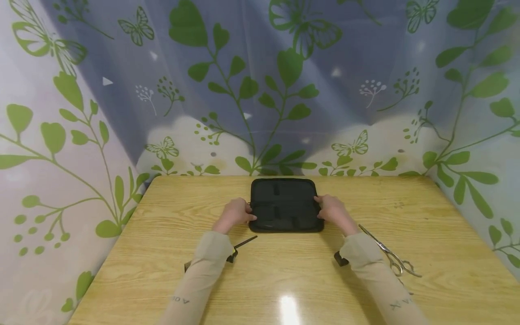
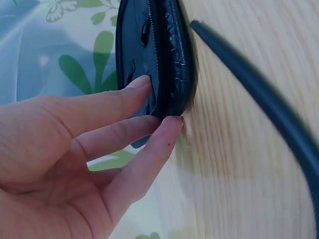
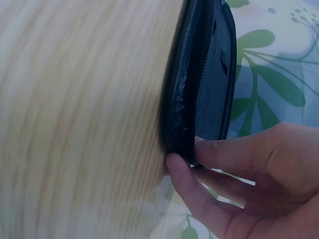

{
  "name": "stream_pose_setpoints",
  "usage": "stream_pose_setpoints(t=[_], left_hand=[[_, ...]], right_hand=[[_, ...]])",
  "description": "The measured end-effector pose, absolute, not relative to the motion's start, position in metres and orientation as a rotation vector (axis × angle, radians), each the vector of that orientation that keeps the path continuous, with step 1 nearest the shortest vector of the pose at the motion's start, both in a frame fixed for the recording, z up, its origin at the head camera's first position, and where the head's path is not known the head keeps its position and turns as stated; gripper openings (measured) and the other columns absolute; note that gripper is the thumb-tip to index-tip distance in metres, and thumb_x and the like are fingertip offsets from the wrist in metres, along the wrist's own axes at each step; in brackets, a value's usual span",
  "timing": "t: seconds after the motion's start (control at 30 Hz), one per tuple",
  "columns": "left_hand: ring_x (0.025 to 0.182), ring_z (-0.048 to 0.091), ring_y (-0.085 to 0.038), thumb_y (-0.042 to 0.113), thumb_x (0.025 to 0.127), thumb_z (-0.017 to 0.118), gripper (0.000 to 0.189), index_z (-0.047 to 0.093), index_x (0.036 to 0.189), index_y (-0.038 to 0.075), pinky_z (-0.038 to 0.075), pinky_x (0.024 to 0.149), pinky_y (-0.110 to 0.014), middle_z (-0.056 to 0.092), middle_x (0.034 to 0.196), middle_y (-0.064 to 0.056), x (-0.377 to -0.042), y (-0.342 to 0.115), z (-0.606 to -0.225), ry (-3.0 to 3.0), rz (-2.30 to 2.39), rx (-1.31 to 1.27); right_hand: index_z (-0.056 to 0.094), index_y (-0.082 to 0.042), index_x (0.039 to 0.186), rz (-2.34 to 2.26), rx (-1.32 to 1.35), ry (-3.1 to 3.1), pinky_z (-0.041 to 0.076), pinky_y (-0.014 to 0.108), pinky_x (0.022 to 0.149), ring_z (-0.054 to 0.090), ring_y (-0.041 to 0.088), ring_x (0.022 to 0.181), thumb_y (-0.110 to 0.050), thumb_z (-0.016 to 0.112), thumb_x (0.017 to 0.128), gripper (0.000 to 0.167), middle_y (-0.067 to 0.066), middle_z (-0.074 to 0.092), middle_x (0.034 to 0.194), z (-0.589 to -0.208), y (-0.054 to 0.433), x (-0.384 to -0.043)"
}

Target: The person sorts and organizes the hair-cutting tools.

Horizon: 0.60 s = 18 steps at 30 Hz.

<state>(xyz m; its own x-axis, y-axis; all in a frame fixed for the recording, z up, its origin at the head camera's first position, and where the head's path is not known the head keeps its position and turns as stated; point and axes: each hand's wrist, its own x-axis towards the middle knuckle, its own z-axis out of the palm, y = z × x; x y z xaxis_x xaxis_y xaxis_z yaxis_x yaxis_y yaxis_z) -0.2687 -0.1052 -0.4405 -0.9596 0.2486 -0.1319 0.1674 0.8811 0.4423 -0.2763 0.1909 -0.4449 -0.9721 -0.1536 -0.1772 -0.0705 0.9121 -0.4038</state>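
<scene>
A black zippered case point(image 1: 284, 205) lies opened flat near the table's far edge, its dark inside with small loops facing up. My left hand point(image 1: 235, 212) pinches its left edge; in the left wrist view the thumb of that hand point(image 2: 75, 149) lies over the rim and other fingers touch the outside. On the opposite side my right hand point(image 1: 332, 210) pinches the right edge. The right wrist view has this hand point(image 3: 244, 174) with thumb and fingers at the case's corner point(image 3: 182, 114), next to the zipper teeth.
Metal scissors point(image 1: 390, 255) lie beside the right forearm. A thin dark rod point(image 1: 246, 241) sticks out near the left sleeve, with a black piece at its base. Another small black object point(image 1: 340, 258) shows by the right cuff. A leaf-patterned curtain point(image 1: 260, 90) hangs behind the wooden table point(image 1: 284, 266).
</scene>
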Motion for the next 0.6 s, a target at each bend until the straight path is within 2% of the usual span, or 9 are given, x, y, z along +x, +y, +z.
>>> stream_pose_setpoints(t=[0.1,0.17,0.3,0.37,0.43,0.5,0.53,0.6], left_hand=[[0.070,0.068,-0.020,0.021,0.092,0.077,0.029,0.076,0.108,-0.003,0.057,0.089,-0.041,0.073,0.070,-0.007,-0.267,-0.101,-0.441,2.858,0.650,0.317],[0.082,0.072,-0.024,0.021,0.093,0.076,0.030,0.076,0.110,-0.003,0.057,0.090,-0.041,0.076,0.083,-0.010,-0.266,-0.098,-0.441,2.859,0.652,0.308],[0.099,0.071,-0.030,0.021,0.093,0.076,0.027,0.077,0.108,-0.001,0.057,0.088,-0.040,0.076,0.107,-0.014,-0.263,-0.095,-0.441,2.886,0.634,0.301],[0.102,0.070,-0.031,0.021,0.092,0.076,0.023,0.079,0.103,0.000,0.057,0.087,-0.040,0.075,0.111,-0.013,-0.262,-0.094,-0.442,2.909,0.610,0.321],[0.099,0.071,-0.030,0.020,0.092,0.077,0.020,0.080,0.096,0.001,0.058,0.083,-0.038,0.075,0.109,-0.013,-0.261,-0.093,-0.443,2.927,0.596,0.346],[0.088,0.072,-0.026,0.021,0.091,0.078,0.019,0.080,0.088,0.002,0.057,0.075,-0.033,0.076,0.104,-0.011,-0.260,-0.092,-0.443,2.945,0.597,0.361],[0.077,0.070,-0.022,0.021,0.091,0.078,0.022,0.077,0.078,0.003,0.054,0.068,-0.030,0.076,0.092,-0.009,-0.259,-0.092,-0.443,2.942,0.606,0.364],[0.055,0.054,-0.011,0.021,0.092,0.077,0.038,0.064,0.060,0.006,0.041,0.054,-0.024,0.065,0.068,0.000,-0.258,-0.091,-0.442,2.936,0.630,0.361]], right_hand=[[0.049,0.004,0.145,-0.615,-0.154,2.862,0.051,0.025,0.056,0.058,0.018,0.058,0.004,0.070,0.087,0.062,0.030,0.050,0.144,-0.444,0.194,-0.273],[0.048,0.004,0.146,-0.633,-0.139,2.849,0.052,0.025,0.055,0.056,0.015,0.051,0.004,0.069,0.087,0.062,0.032,0.048,0.145,-0.443,0.196,-0.271],[0.048,0.002,0.147,-0.648,-0.108,2.830,0.052,0.024,0.054,0.050,0.010,0.048,0.004,0.070,0.088,0.063,0.035,0.045,0.146,-0.441,0.197,-0.267],[0.047,0.002,0.148,-0.646,-0.094,2.825,0.053,0.024,0.055,0.051,0.010,0.048,0.004,0.070,0.089,0.063,0.035,0.044,0.146,-0.440,0.197,-0.266],[0.047,0.001,0.148,-0.638,-0.086,2.829,0.053,0.024,0.056,0.052,0.010,0.047,0.003,0.070,0.089,0.063,0.035,0.045,0.145,-0.440,0.197,-0.264],[0.048,0.001,0.148,-0.628,-0.085,2.837,0.053,0.026,0.057,0.053,0.010,0.046,0.003,0.070,0.089,0.063,0.035,0.046,0.144,-0.440,0.198,-0.263],[0.048,0.002,0.147,-0.620,-0.089,2.844,0.053,0.026,0.058,0.054,0.010,0.047,0.003,0.070,0.088,0.063,0.035,0.047,0.143,-0.440,0.198,-0.263],[0.049,0.002,0.147,-0.610,-0.096,2.854,0.053,0.028,0.060,0.055,0.011,0.047,0.002,0.071,0.088,0.063,0.036,0.048,0.142,-0.440,0.199,-0.262]])
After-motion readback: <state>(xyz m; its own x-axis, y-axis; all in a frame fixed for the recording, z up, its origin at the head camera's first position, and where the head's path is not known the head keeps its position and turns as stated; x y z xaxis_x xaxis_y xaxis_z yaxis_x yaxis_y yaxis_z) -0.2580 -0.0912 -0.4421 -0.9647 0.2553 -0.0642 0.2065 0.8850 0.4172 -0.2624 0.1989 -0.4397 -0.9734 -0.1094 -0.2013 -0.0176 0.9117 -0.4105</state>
